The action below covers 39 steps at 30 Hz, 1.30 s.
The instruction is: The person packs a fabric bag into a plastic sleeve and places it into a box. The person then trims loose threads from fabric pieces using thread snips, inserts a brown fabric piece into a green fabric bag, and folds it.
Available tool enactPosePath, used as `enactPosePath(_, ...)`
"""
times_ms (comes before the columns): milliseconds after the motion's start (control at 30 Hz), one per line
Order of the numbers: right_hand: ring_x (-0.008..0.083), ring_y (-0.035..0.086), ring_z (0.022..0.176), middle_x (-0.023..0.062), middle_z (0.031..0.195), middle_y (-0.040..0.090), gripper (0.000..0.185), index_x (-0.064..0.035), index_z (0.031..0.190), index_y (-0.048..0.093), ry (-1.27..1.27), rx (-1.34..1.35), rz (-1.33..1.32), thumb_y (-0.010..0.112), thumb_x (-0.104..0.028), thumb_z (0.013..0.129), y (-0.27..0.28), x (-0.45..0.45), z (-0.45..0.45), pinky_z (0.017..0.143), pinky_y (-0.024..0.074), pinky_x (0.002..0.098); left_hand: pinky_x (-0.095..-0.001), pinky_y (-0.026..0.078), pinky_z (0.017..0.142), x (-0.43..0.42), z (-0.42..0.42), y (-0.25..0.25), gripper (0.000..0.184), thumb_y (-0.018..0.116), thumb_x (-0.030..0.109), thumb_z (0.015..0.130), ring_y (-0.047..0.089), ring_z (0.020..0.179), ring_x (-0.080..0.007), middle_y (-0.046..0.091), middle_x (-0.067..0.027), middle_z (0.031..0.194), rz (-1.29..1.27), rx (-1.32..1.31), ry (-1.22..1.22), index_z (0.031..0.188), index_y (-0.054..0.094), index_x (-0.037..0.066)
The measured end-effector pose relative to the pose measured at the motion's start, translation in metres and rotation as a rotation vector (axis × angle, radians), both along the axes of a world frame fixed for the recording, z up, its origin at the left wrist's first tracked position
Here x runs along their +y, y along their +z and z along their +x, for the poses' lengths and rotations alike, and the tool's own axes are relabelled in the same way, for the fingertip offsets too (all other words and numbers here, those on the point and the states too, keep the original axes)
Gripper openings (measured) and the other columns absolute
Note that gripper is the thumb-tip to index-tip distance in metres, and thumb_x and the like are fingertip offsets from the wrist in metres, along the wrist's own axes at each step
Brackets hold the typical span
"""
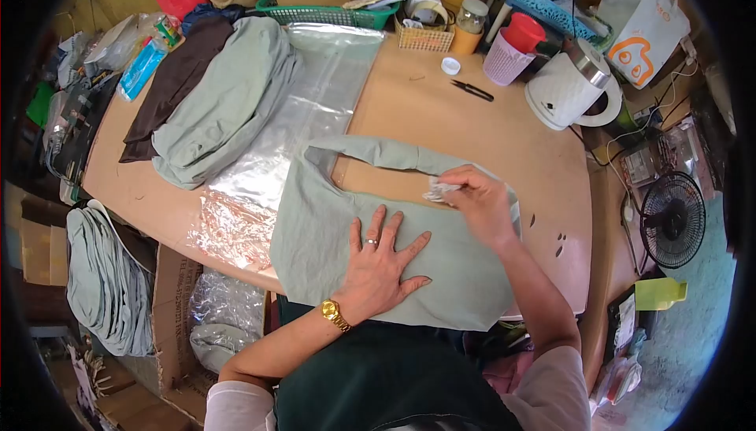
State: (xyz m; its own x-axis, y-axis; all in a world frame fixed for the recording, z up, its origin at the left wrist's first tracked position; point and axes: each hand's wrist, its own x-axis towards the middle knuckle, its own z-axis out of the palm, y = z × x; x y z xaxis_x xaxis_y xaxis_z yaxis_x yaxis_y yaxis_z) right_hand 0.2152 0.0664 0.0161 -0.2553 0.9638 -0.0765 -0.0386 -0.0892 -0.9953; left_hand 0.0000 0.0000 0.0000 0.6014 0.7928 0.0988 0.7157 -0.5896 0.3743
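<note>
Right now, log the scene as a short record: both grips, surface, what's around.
Left grip: bare hand spread flat on pale-green fabric bag
Right grip: bare hand pinching small crumpled white wad, material unclear
Surface: brown flat tabletop under the bag
Far left: heaped pale-green fabric beside dark-brown cloth
Far right: white rounded kettle, slim black snips

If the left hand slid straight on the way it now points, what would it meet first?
The left hand lies on a pale grey-green fabric bag; it would probably meet the bag's opening edge first, then tan tabletop, then the looped strap. Whether that edge stands up is unclear.
</note>
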Motion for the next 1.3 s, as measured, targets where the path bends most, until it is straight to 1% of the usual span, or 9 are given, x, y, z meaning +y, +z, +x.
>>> enactPosePath(67,0.0276,0.057,0.108,0.0128,0.111,0.062,0.019,-0.0068,0.096,0.070,-0.068,-0.366,0.307,0.063,0.003,0.082,-0.007,-0.017,-0.020,0.093,0.0444,0.0387,-0.0666,0.018,0.106,-0.006,-0.005,0.009,0.073,0.059,0.065,0.081,0.020,0.140,-0.0469,0.030,-0.0226,0.148,-0.004,0.050,0.045,0.141,0.048,0.026)
enactPosePath(100,0.0276,0.057,0.108,0.0128,0.111,0.062,0.019,-0.0068,0.096,0.070,-0.059,-0.438,0.322,0.063,0.003,0.082,-0.008,-0.012,0.004,0.093,0.0444,0.0387,-0.0666,0.018,0.106,0.004,0.019,-0.006,0.073,0.059,0.065,0.081,0.020,0.140,-0.0469,0.030,-0.0226,0.148,0.006,-0.023,0.045,0.141,0.048,0.026)
enactPosePath(167,0.0274,0.057,0.099,0.0110,0.102,0.061,0.021,-0.0036,0.092,0.069,0.095,-0.841,0.818,0.065,0.002,0.072,-0.016,-0.019,-0.009,0.088,0.0435,0.0393,-0.0668,0.018,0.106,0.004,0.008,-0.005,0.072,0.059,0.065,0.081,0.021,0.139,-0.0490,0.031,-0.0237,0.148,0.020,-0.024,0.063,0.141,0.048,0.027)
enactPosePath(200,0.0274,0.057,0.099,0.0110,0.102,0.061,0.021,-0.0036,0.092,0.069,0.086,-0.818,0.812,0.065,0.002,0.072,-0.017,-0.019,-0.012,0.088,0.0435,0.0393,-0.0668,0.018,0.106,0.005,0.003,-0.002,0.072,0.059,0.065,0.081,0.021,0.139,-0.0490,0.031,-0.0237,0.148,0.015,0.000,0.062,0.141,0.048,0.027)
enactPosePath(267,0.0270,0.055,0.094,0.0088,0.095,0.057,0.023,-0.0030,0.090,0.066,0.182,-1.022,0.814,0.065,-0.001,0.067,-0.014,-0.018,-0.003,0.086,0.0427,0.0398,-0.0671,0.018,0.106,0.007,0.005,0.000,0.070,0.059,0.064,0.081,0.021,0.138,-0.0505,0.030,-0.0240,0.148,0.013,0.022,0.039,0.140,0.050,0.027)
enactPosePath(467,0.0277,0.053,0.092,0.0087,0.091,0.054,0.021,-0.0050,0.085,0.062,0.188,-0.962,0.929,0.065,-0.005,0.064,-0.021,0.009,-0.037,0.084,0.0414,0.0395,-0.0687,0.015,0.106,0.007,0.004,-0.002,0.070,0.059,0.066,0.080,0.017,0.139,-0.0527,0.025,-0.0281,0.150,-0.048,0.015,0.058,0.137,0.054,0.026)
enactPosePath(667,0.0269,0.053,0.093,0.0083,0.090,0.053,0.017,-0.0055,0.083,0.061,0.207,-1.041,0.913,0.063,-0.007,0.067,-0.018,-0.008,-0.010,0.086,0.0413,0.0385,-0.0689,0.015,0.107,0.008,0.003,-0.005,0.069,0.060,0.067,0.079,0.015,0.140,-0.0542,0.019,-0.0303,0.153,0.004,-0.023,0.047,0.134,0.056,0.026)
enactPosePath(867,0.0267,0.053,0.093,0.0079,0.090,0.053,0.017,-0.0049,0.083,0.060,0.177,-0.957,0.981,0.063,-0.008,0.067,-0.021,0.007,-0.035,0.087,0.0410,0.0389,-0.0681,0.015,0.107,0.009,0.001,-0.005,0.071,0.058,0.068,0.080,0.016,0.140,-0.0534,0.021,-0.0303,0.152,-0.019,0.014,0.042,0.138,0.053,0.028)
enactPosePath(1300,0.0253,0.052,0.096,0.0068,0.090,0.053,0.013,-0.0053,0.083,0.059,0.233,-1.030,1.003,0.061,-0.008,0.070,-0.016,0.006,-0.016,0.088,0.0396,0.0372,-0.0687,0.016,0.107,0.010,0.000,-0.003,0.072,0.059,0.066,0.080,0.018,0.139,-0.0531,0.022,-0.0293,0.152,-0.002,0.015,0.022,0.141,0.049,0.030)
